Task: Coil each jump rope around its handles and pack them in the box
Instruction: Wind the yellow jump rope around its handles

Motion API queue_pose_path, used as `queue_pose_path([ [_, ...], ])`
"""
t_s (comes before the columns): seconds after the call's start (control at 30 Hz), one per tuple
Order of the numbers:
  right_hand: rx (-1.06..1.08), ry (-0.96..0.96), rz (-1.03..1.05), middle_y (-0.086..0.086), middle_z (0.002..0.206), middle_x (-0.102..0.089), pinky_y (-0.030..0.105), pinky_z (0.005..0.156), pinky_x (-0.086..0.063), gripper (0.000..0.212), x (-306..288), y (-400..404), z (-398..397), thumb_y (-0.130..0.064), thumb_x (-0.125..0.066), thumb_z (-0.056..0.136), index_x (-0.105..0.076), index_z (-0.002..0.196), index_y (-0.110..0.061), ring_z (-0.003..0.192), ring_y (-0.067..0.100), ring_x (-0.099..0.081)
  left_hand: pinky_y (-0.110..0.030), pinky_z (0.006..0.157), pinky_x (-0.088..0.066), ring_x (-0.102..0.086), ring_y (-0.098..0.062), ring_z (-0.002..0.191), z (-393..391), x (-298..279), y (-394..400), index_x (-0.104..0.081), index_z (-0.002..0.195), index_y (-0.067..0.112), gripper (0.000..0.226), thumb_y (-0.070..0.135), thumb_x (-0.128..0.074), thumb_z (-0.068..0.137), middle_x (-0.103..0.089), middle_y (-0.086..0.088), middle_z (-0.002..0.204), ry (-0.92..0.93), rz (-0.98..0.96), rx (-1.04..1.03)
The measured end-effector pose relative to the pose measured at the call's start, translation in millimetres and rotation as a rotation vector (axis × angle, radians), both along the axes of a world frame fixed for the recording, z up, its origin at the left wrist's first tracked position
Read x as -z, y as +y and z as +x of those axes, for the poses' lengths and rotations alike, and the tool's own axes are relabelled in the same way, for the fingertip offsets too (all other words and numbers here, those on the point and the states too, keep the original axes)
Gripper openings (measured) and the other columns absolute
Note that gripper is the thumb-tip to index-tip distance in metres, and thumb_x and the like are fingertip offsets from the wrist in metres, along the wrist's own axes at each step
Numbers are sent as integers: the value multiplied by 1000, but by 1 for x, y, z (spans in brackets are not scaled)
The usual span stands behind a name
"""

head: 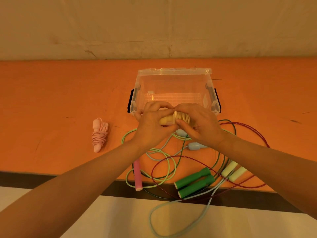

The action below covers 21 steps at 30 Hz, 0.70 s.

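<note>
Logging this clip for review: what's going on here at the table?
A person is winding a yellow jump rope around its handles, gripped in both the left hand and right hand, just in front of the clear box, which looks empty. A pink rope lies already coiled to the left on the orange table. Several other ropes, including one with green handles, lie loose and tangled near the table edge.

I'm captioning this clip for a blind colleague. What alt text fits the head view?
Both hands, left and right, hold a yellow jump rope coiled around its handles, in front of an open clear box on an orange table. A coiled pink rope lies left; loose ropes tangle near the table edge.
</note>
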State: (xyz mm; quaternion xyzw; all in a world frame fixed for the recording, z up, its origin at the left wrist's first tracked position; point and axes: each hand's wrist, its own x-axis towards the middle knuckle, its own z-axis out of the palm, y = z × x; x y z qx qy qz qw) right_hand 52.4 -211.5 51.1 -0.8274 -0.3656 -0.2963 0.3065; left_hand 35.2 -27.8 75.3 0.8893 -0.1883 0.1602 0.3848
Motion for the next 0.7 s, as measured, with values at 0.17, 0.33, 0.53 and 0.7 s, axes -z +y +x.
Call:
queue_pose_path([
  [0.17,22,-4,-10,5,108,-67,40,71,-52,26,-1,-1,0,-23,-61,91,-60,114,-11,93,23,-64,-30,107,-29,-43,-14,121,7,-8,1,-68,86,39,20,44,-62,68,-58,19,107,349,-226,47],
  [0.33,54,55,-8,4,103,-67,42,66,-52,29,-1,2,-3,-30,-55,91,-61,109,-8,88,24,-65,-17,89,-44,-60,-13,104,9,-15,-8,-71,86,18,6,12,-70,84,-65,6,98,553,-447,-58],
  [0.53,42,75,-19,5,99,-67,43,63,-52,28,-2,2,0,-30,-56,89,-54,112,-15,84,26,-65,-19,84,-48,-64,-9,95,13,-25,-9,-74,87,13,7,10,-68,83,-72,-2,95,731,-514,-79],
  [0.7,21,110,-29,5,101,-68,43,65,-53,34,-4,3,-1,-37,-56,87,-46,115,-20,86,25,-66,-20,83,-51,-65,-11,94,12,-25,-10,-74,86,11,7,14,-74,80,-72,-2,94,752,-538,-74],
])
